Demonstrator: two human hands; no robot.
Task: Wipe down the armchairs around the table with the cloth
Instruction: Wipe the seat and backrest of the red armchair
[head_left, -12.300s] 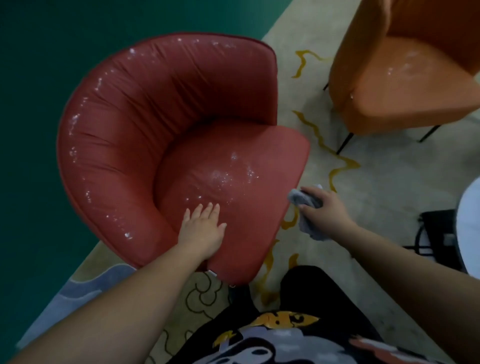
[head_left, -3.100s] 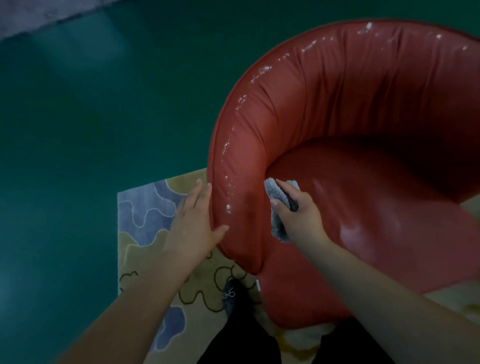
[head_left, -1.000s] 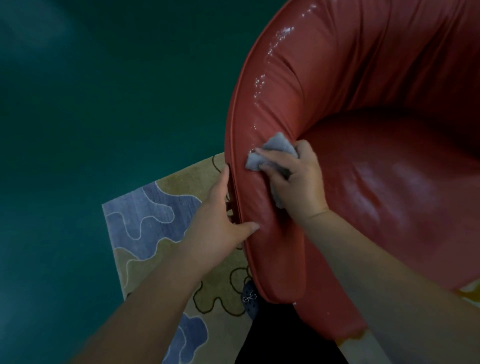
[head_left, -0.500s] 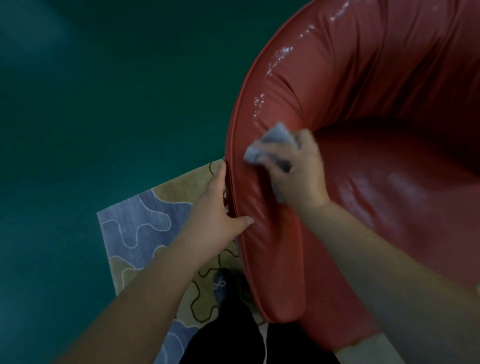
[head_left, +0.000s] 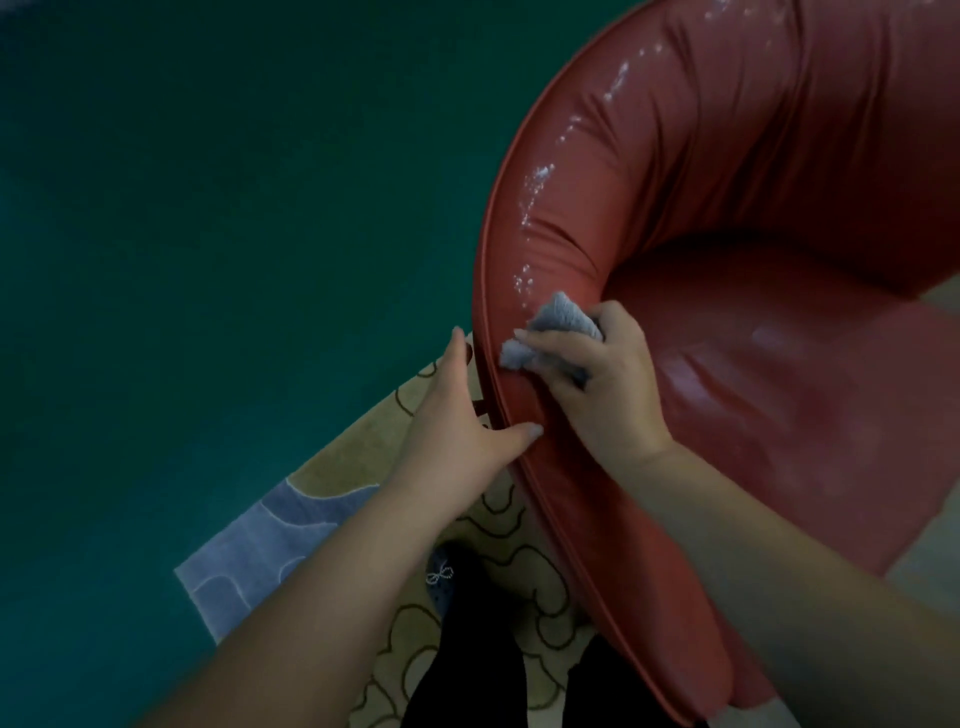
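Observation:
A red leather armchair (head_left: 727, 218) fills the right side of the head view, its curved arm rim speckled with white spots. My right hand (head_left: 602, 384) grips a bunched grey cloth (head_left: 556, 332) and presses it on top of the arm rim. My left hand (head_left: 457, 415) holds the rim's outer edge just below, fingers along the outside and thumb lying on the top face. The seat cushion (head_left: 779, 395) shows shiny streaks.
A patterned rug (head_left: 332, 499) in beige and pale blue lies under the chair, with dark green floor (head_left: 208, 234) to the left. My legs in black trousers and a dark shoe (head_left: 441, 577) stand on the rug right beside the chair arm.
Over the last second my right hand has kept the cloth on the arm rim, shifting it slightly along the rim. My left hand stays on the outer edge.

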